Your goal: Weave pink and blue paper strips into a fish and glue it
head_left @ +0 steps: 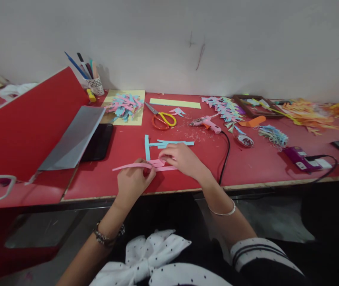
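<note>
Some pink paper (132, 165) pinched by left hand (132, 178) at eight o'clock, right hand (184, 159) at three. Probably folding step; next needs neat press.

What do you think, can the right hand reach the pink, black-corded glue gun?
Probably yes: nothing tall stands between the right hand and the glue gun, though this hand holds a pink paper strip.
</note>
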The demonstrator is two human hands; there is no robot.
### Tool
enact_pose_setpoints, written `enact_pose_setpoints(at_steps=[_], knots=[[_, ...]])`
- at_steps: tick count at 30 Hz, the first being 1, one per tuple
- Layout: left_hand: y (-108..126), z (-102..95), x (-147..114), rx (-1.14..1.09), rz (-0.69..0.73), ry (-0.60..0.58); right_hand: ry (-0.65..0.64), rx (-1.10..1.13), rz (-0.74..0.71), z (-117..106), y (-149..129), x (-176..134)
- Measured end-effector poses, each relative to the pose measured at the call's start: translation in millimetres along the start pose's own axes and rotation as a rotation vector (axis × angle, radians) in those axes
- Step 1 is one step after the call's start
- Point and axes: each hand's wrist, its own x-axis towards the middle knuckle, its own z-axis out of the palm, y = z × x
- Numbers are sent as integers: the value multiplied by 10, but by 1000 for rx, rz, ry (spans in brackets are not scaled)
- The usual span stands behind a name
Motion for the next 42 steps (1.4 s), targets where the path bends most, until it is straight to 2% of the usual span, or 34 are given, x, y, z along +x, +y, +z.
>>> enact_pose_setpoints(at_steps=[4, 10, 13, 15, 18, 20, 22, 33, 37, 42], knots=[[32, 18, 6, 51, -41, -4, 56, 291, -72, 95, -55, 133], [69, 50, 35, 139, -65, -42, 20, 653, -76, 258, -116, 262], [81, 58, 38, 158, -76, -35, -3, 737, -42, 275, -84, 255], [88, 60, 40, 166, -104, -38, 55, 676, -14, 256, -33, 201], [98, 59, 45, 175, -137, -51, 160, 333, 75, 217, 63, 50], [102, 58, 47, 183, -145, -63, 118, 68, 177, 212, 123, -64], [102, 57, 48, 193, -147, -75, 59, -66, 242, 228, 171, -149], [67, 59, 60, 170, -87, -77, 14, -124, 267, 230, 210, -127], [60, 48, 60, 158, -78, -71, 16, -193, 204, 186, 229, -133], [61, 39, 64, 159, -88, -92, 21, -412, 88, 157, 274, -131]])
